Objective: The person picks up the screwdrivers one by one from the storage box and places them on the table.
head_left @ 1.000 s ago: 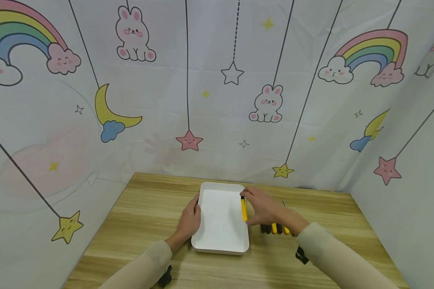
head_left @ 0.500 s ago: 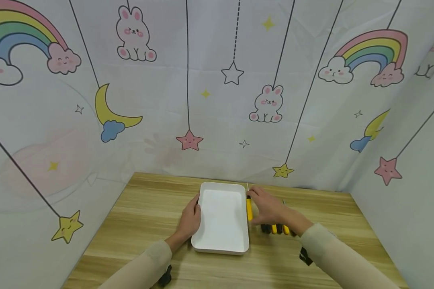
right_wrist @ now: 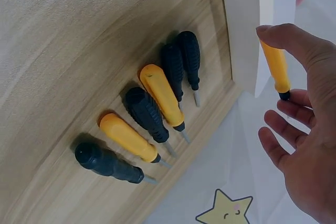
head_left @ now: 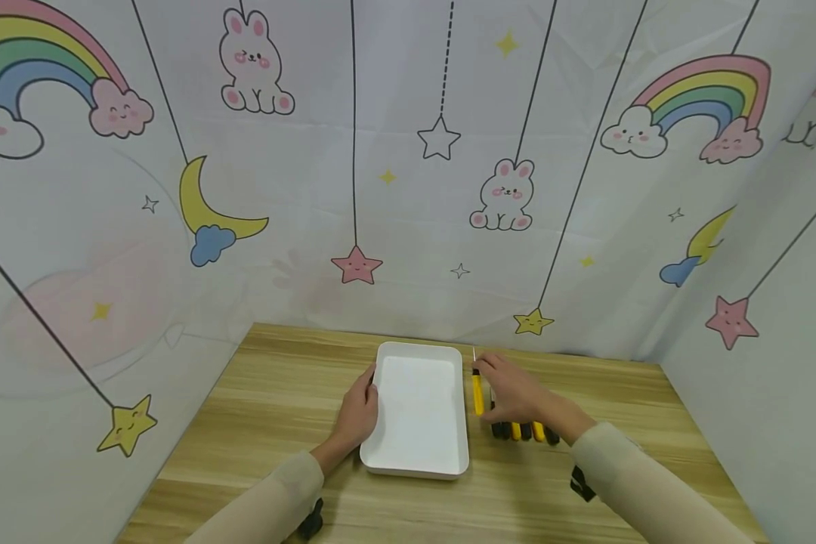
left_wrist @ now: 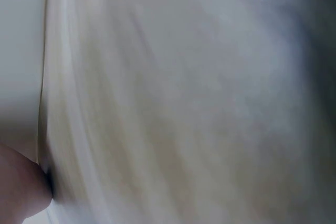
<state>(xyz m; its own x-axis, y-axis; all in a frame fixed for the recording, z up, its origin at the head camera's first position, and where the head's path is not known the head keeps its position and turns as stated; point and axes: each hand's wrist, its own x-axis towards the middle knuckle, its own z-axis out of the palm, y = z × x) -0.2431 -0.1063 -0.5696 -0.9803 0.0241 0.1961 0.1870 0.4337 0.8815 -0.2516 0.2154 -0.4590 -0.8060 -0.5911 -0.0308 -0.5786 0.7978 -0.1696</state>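
Observation:
My left hand (head_left: 359,408) grips the left side of a white rectangular tray (head_left: 415,474). Just right of the tray, my right hand (head_left: 513,391) holds a yellow screwdriver (head_left: 477,394), its thin shaft pointing away from me. In the right wrist view the thumb presses the butt of the yellow handle (right_wrist: 275,65), and a finger is at its black collar. Beside and below that hand lies a row of screwdrivers with black and yellow handles, among them a yellow one (right_wrist: 161,97) and a black one (right_wrist: 107,163). The left wrist view is mostly blurred.
The wooden table (head_left: 279,393) meets a white cartoon-printed curtain (head_left: 394,302) at its back edge. Another such curtain stands at the right. A black object (head_left: 310,520) shows by the left forearm and another dark one (head_left: 582,483) by the right sleeve.
My right hand, with the yellow screwdriver, has moved right, from over the tray's right edge to beside the tray. The left hand and tray have stayed put.

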